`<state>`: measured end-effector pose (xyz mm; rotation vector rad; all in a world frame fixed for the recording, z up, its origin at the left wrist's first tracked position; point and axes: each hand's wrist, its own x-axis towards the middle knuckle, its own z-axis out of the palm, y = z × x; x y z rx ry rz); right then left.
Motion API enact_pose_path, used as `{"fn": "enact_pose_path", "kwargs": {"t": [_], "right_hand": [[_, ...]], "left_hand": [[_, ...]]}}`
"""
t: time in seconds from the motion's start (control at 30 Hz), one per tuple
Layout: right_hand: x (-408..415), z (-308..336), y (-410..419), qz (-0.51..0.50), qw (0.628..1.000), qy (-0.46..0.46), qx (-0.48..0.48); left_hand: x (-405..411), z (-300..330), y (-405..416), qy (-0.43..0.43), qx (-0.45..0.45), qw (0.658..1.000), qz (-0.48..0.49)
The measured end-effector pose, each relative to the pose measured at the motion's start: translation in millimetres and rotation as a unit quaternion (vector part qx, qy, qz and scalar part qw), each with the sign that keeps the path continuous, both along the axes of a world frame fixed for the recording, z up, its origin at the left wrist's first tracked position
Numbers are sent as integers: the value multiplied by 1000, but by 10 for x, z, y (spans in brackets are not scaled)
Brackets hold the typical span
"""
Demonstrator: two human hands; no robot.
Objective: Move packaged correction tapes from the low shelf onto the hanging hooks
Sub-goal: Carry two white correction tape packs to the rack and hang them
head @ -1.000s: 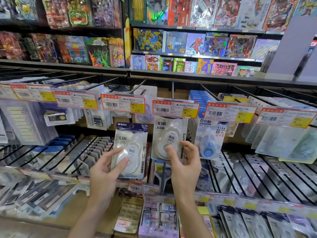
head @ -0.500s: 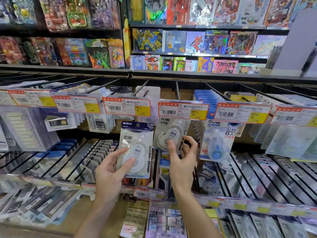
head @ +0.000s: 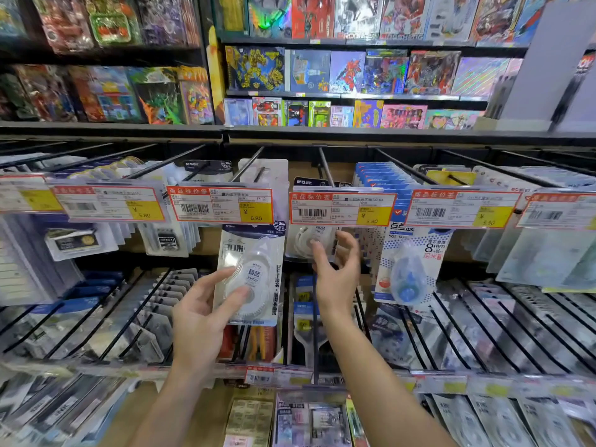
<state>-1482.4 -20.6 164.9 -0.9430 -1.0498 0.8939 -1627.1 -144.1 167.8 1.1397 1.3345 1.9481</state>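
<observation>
My left hand holds a packaged white correction tape upright, thumb on its front, just under the 6.80 price tag. A second packaged tape hangs on the black hook behind the 5.80 price tag. My right hand is right in front of that pack. Its thumb tip touches the blister and its fingers are spread loosely to the pack's right.
Neighbouring hooks carry blue dot-glue packs on the right and other stationery packs on the left. A lower row of black pegs juts toward me. Boxes of small packs sit on the low shelf below. Toy boxes fill the shelves above.
The right hand has pushed its pack back along the hook behind the price tag and loosened its pinch. The left hand has raised its pack slightly toward the 6.80 tag.
</observation>
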Motion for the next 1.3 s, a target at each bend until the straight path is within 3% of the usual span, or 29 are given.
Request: {"fn": "enact_pose_path", "kwargs": {"t": [0.8, 0.97, 1.13, 1.3], "right_hand": [[-148, 63, 611, -66, 997, -14, -30], [-59, -4, 424, -13, 998, 13, -60], [171, -56, 148, 44, 979, -136, -144], [479, -26, -158, 147, 898, -391, -138]], "left_hand": [[-41, 148, 130, 28, -6, 1000, -14], [-25, 101, 58, 31, -7, 999, -8], [49, 80, -41, 21, -5, 1000, 4], [270, 51, -163, -8, 7, 1000, -4]]}}
